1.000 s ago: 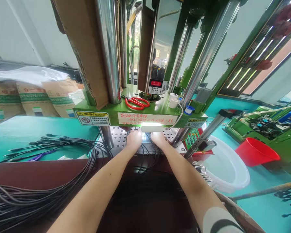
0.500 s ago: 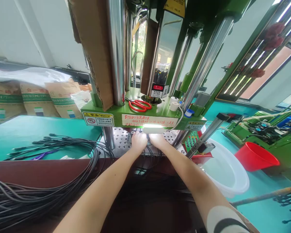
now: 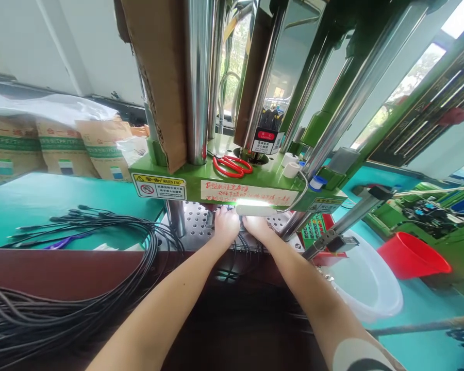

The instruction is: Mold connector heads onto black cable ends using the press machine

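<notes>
My left hand [image 3: 227,225] reaches under the green machine plate [image 3: 195,186], over the perforated metal bed [image 3: 195,222]. Its fingers look bent and closed at a dark block there; what they hold or press is hidden. Beside it is my right hand [image 3: 256,226], its fingers mostly hidden behind the lit white lamp [image 3: 256,210]. Several black cables [image 3: 244,246] hang from between and below the hands over the bed's front edge.
Red-handled scissors [image 3: 233,167] lie on the plate near steel columns [image 3: 198,93]. A bundle of black cables [image 3: 112,293] spreads at left. Paper sacks [image 3: 100,149] stand behind. At right are a control panel [image 3: 314,232], a white tub [image 3: 388,293] and a red bucket [image 3: 412,257].
The view has shifted slightly, so the machine and hands appear a little further right. Both hands stay close together at the same place under the plate.
</notes>
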A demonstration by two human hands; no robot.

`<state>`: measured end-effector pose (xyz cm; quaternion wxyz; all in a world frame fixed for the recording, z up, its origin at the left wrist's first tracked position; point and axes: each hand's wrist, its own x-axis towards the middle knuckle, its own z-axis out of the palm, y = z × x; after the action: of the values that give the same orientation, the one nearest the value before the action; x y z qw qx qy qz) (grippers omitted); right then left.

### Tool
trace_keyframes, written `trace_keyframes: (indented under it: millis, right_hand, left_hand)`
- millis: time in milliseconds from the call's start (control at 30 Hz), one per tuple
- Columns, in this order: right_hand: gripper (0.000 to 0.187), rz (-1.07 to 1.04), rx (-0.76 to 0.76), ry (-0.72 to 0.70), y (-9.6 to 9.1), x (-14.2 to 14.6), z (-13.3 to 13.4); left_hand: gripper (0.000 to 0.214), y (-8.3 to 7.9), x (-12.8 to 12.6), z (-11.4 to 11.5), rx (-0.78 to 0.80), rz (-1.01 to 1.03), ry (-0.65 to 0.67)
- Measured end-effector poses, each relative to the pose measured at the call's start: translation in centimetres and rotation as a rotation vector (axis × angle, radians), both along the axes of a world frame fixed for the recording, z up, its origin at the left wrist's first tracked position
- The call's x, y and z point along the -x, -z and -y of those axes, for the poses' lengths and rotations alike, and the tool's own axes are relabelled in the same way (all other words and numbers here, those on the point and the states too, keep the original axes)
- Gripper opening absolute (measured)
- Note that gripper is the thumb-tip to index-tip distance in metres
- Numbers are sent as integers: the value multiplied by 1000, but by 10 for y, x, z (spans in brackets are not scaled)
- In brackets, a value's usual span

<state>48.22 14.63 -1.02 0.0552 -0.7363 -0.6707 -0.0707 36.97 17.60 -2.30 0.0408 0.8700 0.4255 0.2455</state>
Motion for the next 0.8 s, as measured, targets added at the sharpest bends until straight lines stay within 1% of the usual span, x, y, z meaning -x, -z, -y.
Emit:
trace_keyframes:
  millis: [167, 300, 400, 500, 567, 633, 733, 800]
  right_hand:
    - [30, -22, -40, 32, 8, -1, -4]
    - [28, -38, -92, 45, 7, -1, -3]
    - [28, -55, -128, 19, 5, -6, -1]
    - [30, -72, -153, -11, 6, -17, 3]
    - [31, -79, -150, -16, 8, -27, 8]
    - [30, -85, -130, -46, 11, -35, 13]
    - [34, -88, -78, -160, 12, -44, 20]
    - [39, -78, -40, -234, 10, -47, 23]
  left_hand:
    - [29, 2, -2, -2, -9, -14, -9]
    - [29, 0, -3, -1, -24, -34, -19]
    - [30, -3, -3, 2, -51, -47, -37]
    - [32, -5, -1, 6, -86, -59, -31]
    - [34, -6, 2, 6, -104, -73, 12]
    - [36, -8, 6, 4, -116, -95, 99]
    - [37, -10, 12, -4, -117, -139, 261]
    - [38, -11, 15, -10, -108, -165, 340]
